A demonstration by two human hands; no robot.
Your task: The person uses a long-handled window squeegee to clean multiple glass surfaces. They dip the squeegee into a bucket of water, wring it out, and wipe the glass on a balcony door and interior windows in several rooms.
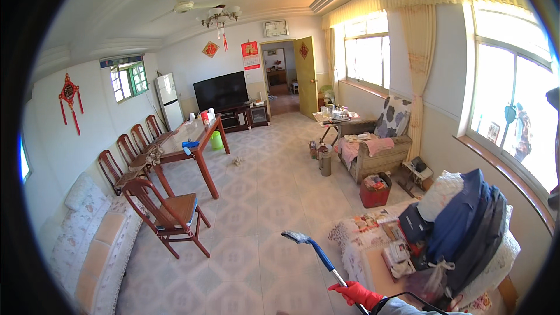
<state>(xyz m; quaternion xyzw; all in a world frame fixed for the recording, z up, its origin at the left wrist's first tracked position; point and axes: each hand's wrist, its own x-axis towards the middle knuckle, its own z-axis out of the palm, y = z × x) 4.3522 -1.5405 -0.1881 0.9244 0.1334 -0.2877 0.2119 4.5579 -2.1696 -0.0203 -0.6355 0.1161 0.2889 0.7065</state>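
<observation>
At the bottom of the view my right hand [356, 295], in a red rubber glove, is wrapped around the metal pole of a long-handled cleaning tool [323, 256]. Its neck is blue, and its flat greyish head points up and to the left, over the tiled floor [245, 245]. Whether that head touches the tiles I cannot tell. A black cord or strap runs over my grey-blue sleeve [402, 307]. My left hand is out of view. Just right of the tool stands a sofa with a floral cover [352, 245], piled with boxes, a plastic bag and dark clothes [463, 223].
A wooden chair [179, 212] and a long table [179, 140] stand left, beside a pale sofa [94, 253]. On the right are a red bin [375, 191], a thermos flask [325, 164] and an armchair [380, 148]. A crumpled item [237, 161] lies mid-floor. Beyond is an open door [307, 76].
</observation>
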